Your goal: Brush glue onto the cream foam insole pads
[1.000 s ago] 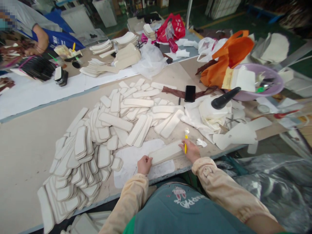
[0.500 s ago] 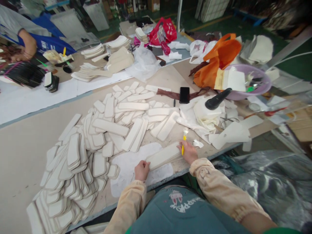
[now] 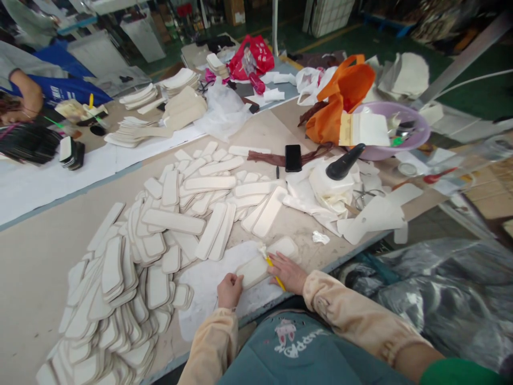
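Observation:
A pale, round-ended strip [image 3: 256, 271] lies slantwise across a white sheet [image 3: 200, 302] near the table's front edge. With fingers closed, my left hand [image 3: 230, 291] pinches its near-left end. My right hand [image 3: 289, 271] rests over the strip's right part and grips a small yellow-handled brush [image 3: 276, 271]. The brush's whitish, clumped tip [image 3: 263, 249] points up and left, just over the strip. Left of my hands spreads a big heap of similar pale strips [image 3: 172, 219]. A crumpled white scrap [image 3: 320, 238] lies beyond my right hand.
Behind the strips lie a black phone [image 3: 293, 158] and brown cloth strips [image 3: 264, 156]. To the right stand a white container with a black spout [image 3: 345, 163], an orange bag [image 3: 331, 123] and a purple basin [image 3: 420, 131]. A co-worker's arm [image 3: 26, 96] is at the far left.
My right hand has moved left and flattened onto the strip, bringing the brush tip from beyond the strip's right end to over its middle. My left hand stays at its end.

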### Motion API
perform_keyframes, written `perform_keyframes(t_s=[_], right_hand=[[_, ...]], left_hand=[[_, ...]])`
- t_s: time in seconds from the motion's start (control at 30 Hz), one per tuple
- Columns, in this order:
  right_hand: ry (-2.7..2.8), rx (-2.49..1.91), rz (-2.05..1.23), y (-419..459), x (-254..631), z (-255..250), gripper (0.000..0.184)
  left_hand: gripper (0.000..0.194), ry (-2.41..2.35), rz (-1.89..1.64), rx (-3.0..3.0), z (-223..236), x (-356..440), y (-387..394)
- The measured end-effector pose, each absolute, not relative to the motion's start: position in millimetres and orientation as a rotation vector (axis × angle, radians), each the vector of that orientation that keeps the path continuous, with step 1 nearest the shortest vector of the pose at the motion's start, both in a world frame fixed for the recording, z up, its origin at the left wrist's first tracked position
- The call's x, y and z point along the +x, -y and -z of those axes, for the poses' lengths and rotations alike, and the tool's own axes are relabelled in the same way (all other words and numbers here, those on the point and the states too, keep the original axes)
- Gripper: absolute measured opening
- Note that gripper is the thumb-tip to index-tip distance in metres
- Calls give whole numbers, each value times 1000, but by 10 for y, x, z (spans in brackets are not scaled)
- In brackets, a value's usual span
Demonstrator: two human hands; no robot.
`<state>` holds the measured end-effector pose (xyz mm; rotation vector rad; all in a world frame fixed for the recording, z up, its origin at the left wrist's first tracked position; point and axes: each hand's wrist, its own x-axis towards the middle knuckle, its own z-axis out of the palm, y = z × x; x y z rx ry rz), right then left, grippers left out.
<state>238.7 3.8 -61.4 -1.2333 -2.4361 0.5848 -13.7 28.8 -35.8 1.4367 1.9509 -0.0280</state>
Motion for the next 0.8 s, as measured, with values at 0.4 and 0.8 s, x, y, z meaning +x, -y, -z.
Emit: perform_keyframes(t_s=[0.4, 0.8], right_hand=[[1907, -1706, -423, -68, 3042, 669, 23], [1532, -1853, -530, -192, 2972, 617, 24]], left_hand=[[25, -1983, -96, 1438, 348, -128, -292], [18, -2004, -226, 1606, 255, -37, -270]])
